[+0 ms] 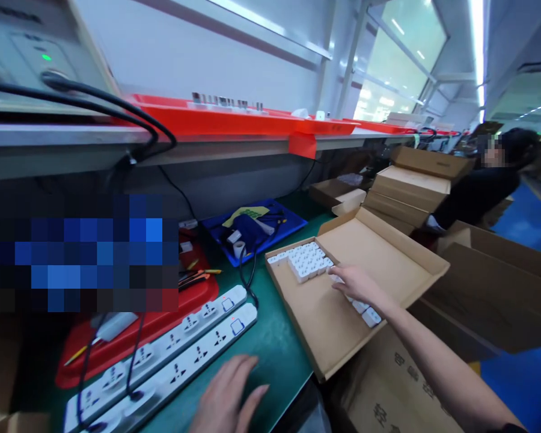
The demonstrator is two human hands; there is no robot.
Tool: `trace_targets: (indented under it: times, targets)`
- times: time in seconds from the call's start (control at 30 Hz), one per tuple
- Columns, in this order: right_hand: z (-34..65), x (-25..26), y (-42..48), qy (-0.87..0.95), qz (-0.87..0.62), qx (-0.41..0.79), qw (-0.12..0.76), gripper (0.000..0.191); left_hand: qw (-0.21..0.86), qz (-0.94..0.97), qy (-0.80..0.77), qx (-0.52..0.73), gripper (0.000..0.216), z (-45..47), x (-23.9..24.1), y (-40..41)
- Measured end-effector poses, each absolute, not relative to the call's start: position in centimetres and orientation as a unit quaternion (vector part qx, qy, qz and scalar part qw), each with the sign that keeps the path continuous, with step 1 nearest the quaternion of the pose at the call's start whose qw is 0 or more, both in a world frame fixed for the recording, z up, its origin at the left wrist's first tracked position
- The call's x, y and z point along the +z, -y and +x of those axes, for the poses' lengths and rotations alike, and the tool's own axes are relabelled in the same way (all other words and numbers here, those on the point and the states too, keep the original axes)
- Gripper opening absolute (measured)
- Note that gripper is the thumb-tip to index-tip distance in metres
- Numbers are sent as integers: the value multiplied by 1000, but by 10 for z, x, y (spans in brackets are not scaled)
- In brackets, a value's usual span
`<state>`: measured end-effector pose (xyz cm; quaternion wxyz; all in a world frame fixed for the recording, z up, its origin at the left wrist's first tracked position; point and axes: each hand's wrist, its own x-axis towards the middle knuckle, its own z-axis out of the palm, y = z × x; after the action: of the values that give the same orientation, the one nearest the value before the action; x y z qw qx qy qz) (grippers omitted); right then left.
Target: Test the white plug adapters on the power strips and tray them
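My right hand [358, 284] reaches into an open shallow cardboard box [293, 300], its fingers pinched on a small white block, apparently a plug adapter [336, 276], which they partly cover. Just left of it, a cluster of white blocks with dark markings [309, 261] sits in rows. More white blocks [371, 316] lie along the box's right side, partly under my forearm. Low in the view, my left hand [229, 394] hovers by the green tabletop [270, 349] with thumb and fingers apart, holding nothing. Beside it run two white power strips [201, 355] with cables plugged in.
A red tray [184, 310] with pens and a blue tray [270, 231] with assorted items lie behind the strips. Above, a shelf carries orange trays [234, 123] and a cabled instrument [40, 60]. Cardboard boxes [410, 192] and a person [482, 192] are at right.
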<state>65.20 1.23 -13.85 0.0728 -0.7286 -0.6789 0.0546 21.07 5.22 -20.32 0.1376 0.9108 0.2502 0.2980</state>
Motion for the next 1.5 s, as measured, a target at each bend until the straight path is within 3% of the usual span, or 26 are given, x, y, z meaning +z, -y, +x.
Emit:
trace_targets:
  times: [0.1,0.2,0.4,0.5,0.63,0.8,0.93,1.07,1.23,1.37,1.5]
  targets:
    - [680,-142,-17,681,-729,45,53,44,199,919,-216,264,37,293,-195,-69]
    - [685,-150,-50,720,-691,28,50,68,225,926,-238,188,55,365,-178,-104]
    - [672,-169,-134,742,-670,-19,-12,110,159,924,-338,81,87,471,-154,-180]
    - [667,-175,-152,732,-679,-47,-37,104,122,915,-383,43,96,497,-161,-196]
    - [671,-183,-155,743,-665,-52,-63,96,99,915,-388,47,92,506,-180,-199]
    - [681,-191,-153,790,-608,-55,-48,84,117,925,-356,59,81,506,-189,-195]
    - [689,-196,-160,804,-592,-57,-19,78,125,926,-356,27,94,509,-177,-199]
    - [691,-196,-165,821,-562,-98,23,78,119,938,-320,59,103,475,-145,-190]
    - [656,-166,-116,799,-559,-176,130,88,198,900,-307,239,117,341,-123,-122]
    - [561,-148,-42,794,-550,-90,241,99,244,812,-440,295,113,212,-167,-57]
    - [442,-191,8,804,-496,125,303,119,186,745,-554,322,103,124,-245,-11]
